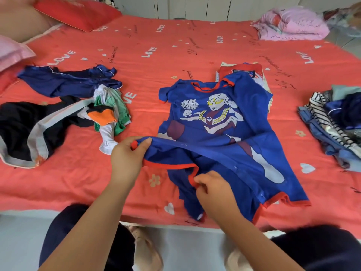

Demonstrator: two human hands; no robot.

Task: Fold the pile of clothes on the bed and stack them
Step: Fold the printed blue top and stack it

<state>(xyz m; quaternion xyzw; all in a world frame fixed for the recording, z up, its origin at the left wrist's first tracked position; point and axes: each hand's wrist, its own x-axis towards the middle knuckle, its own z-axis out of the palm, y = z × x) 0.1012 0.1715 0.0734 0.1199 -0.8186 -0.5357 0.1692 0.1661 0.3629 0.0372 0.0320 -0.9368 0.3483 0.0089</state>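
Observation:
A blue romper (213,122) with red trim and a cartoon hero print lies spread on the red bed (156,44), its neck away from me. My left hand (128,157) grips one red-trimmed leg hem and holds it lifted over the romper's lower part. My right hand (214,189) pinches the red trim at the crotch. To the left lies an unfolded pile (64,108) of dark blue, black, white, green and orange garments. A folded red and white garment (244,72) peeks out behind the romper's neck.
A stack of striped and blue clothes (336,126) sits at the right edge of the bed. A pink folded blanket (291,24) lies at the far right corner. A red pillow (76,12) and a pink pillow (11,51) are at the far left.

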